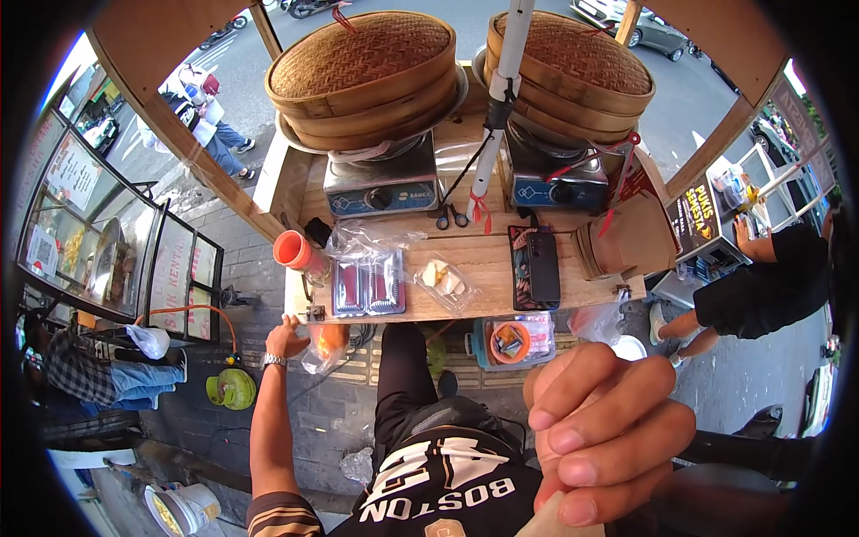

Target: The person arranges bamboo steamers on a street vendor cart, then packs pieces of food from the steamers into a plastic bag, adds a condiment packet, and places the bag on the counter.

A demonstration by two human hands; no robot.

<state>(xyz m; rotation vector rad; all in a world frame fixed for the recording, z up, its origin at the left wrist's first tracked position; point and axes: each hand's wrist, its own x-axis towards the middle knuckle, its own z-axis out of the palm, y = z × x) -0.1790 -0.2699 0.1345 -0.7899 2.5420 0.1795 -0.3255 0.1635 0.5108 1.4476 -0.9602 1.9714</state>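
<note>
My right hand (607, 429) is raised close to the camera, its fingers curled over a pale, flat piece (560, 518), perhaps paper; most of that piece is hidden by the hand or cut off below. At the front left corner of a wooden cart counter (463, 295), my left hand (287, 339) rests its fingertips on the edge, thumb apart. On the counter near it stand an orange plastic cup (292, 250) and two clear plastic food boxes (369, 285) with dark red contents. An open clear tray (446, 285) holds pale food pieces. Beside it lies a black smartphone (542, 267) on a patterned item.
Two lidded bamboo steamers (362, 80) (570, 74) sit on gas stoves (382, 191) (560, 184) at the back. A white pole (493, 134) rises between them. Scissors (451, 216) and folded brown cardboard boxes (624, 235) lie nearby. A green gas cylinder (231, 389) stands left; another person (758, 275) is right.
</note>
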